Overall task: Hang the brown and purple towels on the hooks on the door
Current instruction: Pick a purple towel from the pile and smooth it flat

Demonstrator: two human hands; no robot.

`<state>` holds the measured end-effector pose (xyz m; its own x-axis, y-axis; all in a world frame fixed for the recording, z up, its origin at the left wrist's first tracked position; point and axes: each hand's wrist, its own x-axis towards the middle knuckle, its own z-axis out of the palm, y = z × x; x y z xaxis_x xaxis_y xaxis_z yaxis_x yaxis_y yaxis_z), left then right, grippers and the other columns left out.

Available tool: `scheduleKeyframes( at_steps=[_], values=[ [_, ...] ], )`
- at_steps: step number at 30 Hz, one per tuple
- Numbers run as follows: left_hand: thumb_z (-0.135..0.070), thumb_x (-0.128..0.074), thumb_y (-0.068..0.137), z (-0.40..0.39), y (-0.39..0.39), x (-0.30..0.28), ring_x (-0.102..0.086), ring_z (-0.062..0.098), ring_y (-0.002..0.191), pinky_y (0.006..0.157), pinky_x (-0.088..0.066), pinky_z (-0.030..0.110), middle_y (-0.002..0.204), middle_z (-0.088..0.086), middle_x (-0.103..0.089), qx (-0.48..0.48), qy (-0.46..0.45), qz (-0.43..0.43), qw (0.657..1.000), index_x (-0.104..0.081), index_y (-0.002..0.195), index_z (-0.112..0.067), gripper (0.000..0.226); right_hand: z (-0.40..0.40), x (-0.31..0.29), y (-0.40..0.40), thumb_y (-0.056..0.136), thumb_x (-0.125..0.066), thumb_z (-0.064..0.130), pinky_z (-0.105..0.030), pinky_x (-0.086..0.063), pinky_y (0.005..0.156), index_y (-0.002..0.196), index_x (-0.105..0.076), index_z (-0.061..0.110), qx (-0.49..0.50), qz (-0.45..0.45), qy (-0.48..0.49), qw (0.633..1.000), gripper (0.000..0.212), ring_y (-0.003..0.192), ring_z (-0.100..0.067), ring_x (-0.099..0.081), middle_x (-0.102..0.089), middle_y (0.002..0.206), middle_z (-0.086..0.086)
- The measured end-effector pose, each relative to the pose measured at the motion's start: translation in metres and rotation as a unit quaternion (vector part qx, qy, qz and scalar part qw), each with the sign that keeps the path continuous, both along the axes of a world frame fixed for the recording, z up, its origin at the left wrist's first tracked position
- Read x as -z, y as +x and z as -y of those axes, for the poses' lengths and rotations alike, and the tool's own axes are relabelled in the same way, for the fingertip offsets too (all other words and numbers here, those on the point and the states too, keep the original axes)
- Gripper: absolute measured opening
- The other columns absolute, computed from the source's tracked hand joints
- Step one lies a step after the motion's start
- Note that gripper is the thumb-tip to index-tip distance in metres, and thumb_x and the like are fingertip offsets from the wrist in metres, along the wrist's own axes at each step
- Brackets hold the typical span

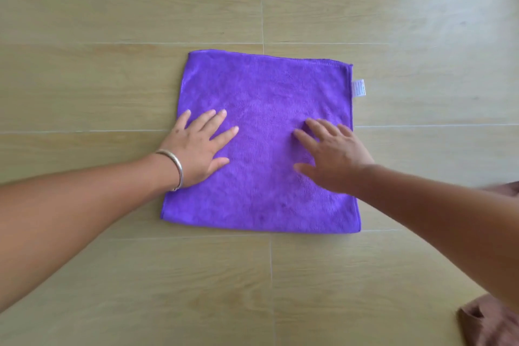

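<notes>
Purple towel pressed flat under both hands

The left hand [196,149] and right hand [334,154] are laid spread and flat on the purple towel [266,92], which extends forward from them on the wooden floor [112,8]; the brown towel [488,323] is bunched nearest the right arm. No door or hooks are seen.

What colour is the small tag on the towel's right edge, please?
The tag is white, seen in the head view, on the purple towel.
</notes>
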<state>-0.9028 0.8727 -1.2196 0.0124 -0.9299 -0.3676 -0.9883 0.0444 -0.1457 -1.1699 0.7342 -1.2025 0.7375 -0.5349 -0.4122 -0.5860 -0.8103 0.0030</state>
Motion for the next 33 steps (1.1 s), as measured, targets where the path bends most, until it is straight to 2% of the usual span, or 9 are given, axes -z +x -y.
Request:
scheduleKeyframes(
  at_steps=[5, 8, 12, 14, 18, 21, 25, 28, 33],
  values=[
    [-0.067, -0.032, 0.082, -0.073, -0.027, -0.013, -0.039, 0.028, 0.136, 0.104, -0.039, 0.053, 0.151, 0.011, -0.037, 0.095, -0.012, -0.066, 0.993, -0.042, 0.144, -0.022, 0.076, -0.061, -0.005, -0.055, 0.076, -0.056, 0.07, -0.048, -0.034, 0.111, 0.145, -0.042, 0.022, -0.131, 0.037, 0.026, 0.99, 0.085, 0.141, -0.029, -0.034, -0.033, 0.154, -0.012],
    [-0.061, -0.036, 0.084, -0.105, -0.009, -0.013, -0.049, 0.028, 0.129, 0.097, -0.046, 0.052, 0.144, 0.01, -0.047, 0.149, -0.013, -0.06, 0.987, -0.053, 0.136, -0.015, 0.071, -0.068, 0.001, -0.085, 0.072, -0.063, 0.068, -0.051, -0.043, 0.103, 0.139, -0.052, 0.019, -0.196, 0.034, -0.001, 0.98, 0.084, 0.134, -0.03, -0.045, -0.044, 0.148, -0.011],
    [-0.027, -0.033, 0.095, -0.11, 0.006, -0.02, -0.063, 0.021, 0.112, 0.084, -0.056, 0.041, 0.128, 0.004, -0.062, 0.206, -0.077, -0.085, 0.972, -0.07, 0.115, -0.014, 0.044, -0.068, 0.004, -0.088, 0.081, -0.065, 0.033, -0.046, -0.052, 0.093, 0.127, -0.062, 0.013, -0.244, 0.073, -0.034, 0.966, 0.05, 0.121, -0.033, -0.056, -0.056, 0.137, -0.012],
    [-0.015, -0.021, 0.098, -0.105, 0.005, -0.024, -0.067, 0.017, 0.104, 0.079, -0.058, 0.037, 0.119, 0.001, -0.067, 0.229, -0.082, -0.099, 0.965, -0.075, 0.106, -0.017, 0.054, -0.069, 0.0, -0.079, 0.081, -0.058, 0.021, -0.041, -0.055, 0.084, 0.115, -0.069, 0.012, -0.248, 0.082, -0.036, 0.965, 0.037, 0.111, -0.031, -0.062, -0.063, 0.126, -0.01],
    [-0.036, -0.073, 0.07, -0.076, 0.013, -0.053, -0.07, 0.007, 0.089, 0.072, -0.058, 0.028, 0.104, -0.008, -0.073, 0.252, -0.064, -0.106, 0.96, -0.078, 0.094, -0.023, 0.027, -0.043, -0.031, -0.055, 0.08, -0.066, 0.024, -0.035, -0.055, 0.068, 0.082, -0.068, 0.022, -0.226, 0.04, -0.015, 0.973, 0.003, 0.088, -0.022, -0.065, -0.066, 0.091, 0.002],
    [-0.038, -0.092, 0.044, -0.045, 0.026, -0.101, -0.07, 0.005, 0.079, 0.065, -0.058, 0.025, 0.091, -0.01, -0.074, 0.179, -0.062, -0.099, 0.977, -0.078, 0.084, -0.024, 0.045, -0.005, -0.086, -0.034, 0.081, -0.068, 0.029, -0.03, -0.051, 0.073, 0.082, -0.068, 0.026, -0.151, -0.003, -0.034, 0.988, 0.003, 0.092, -0.018, -0.061, -0.063, 0.088, 0.005],
    [-0.028, -0.09, 0.054, -0.014, 0.041, -0.193, -0.07, 0.009, 0.076, 0.06, -0.056, 0.023, 0.088, -0.009, -0.073, 0.059, -0.092, -0.076, 0.991, -0.076, 0.086, -0.024, 0.035, 0.033, -0.176, -0.02, 0.097, -0.042, 0.028, -0.031, -0.038, 0.092, 0.109, -0.063, 0.027, -0.044, -0.029, -0.073, 0.996, 0.024, 0.12, -0.018, -0.045, -0.056, 0.118, 0.006],
    [-0.035, -0.053, 0.092, -0.003, 0.049, -0.268, -0.062, 0.013, 0.097, 0.068, -0.053, 0.03, 0.104, -0.014, -0.064, -0.042, -0.079, -0.081, 0.993, -0.063, 0.107, -0.033, 0.018, 0.051, -0.26, -0.018, 0.095, -0.047, 0.029, -0.028, -0.036, 0.09, 0.106, -0.065, 0.03, 0.03, 0.014, -0.084, 0.996, 0.021, 0.118, -0.015, -0.045, -0.057, 0.116, 0.011],
    [-0.042, -0.031, 0.099, 0.016, 0.056, -0.424, -0.056, 0.008, 0.104, 0.077, -0.049, 0.031, 0.112, -0.018, -0.058, -0.073, -0.109, -0.076, 0.988, -0.056, 0.111, -0.036, 0.028, 0.062, -0.427, -0.013, 0.09, -0.051, 0.023, -0.027, -0.033, 0.087, 0.097, -0.068, 0.03, 0.093, 0.032, -0.104, 0.99, 0.02, 0.115, -0.014, -0.045, -0.059, 0.11, 0.013]
  ],
)
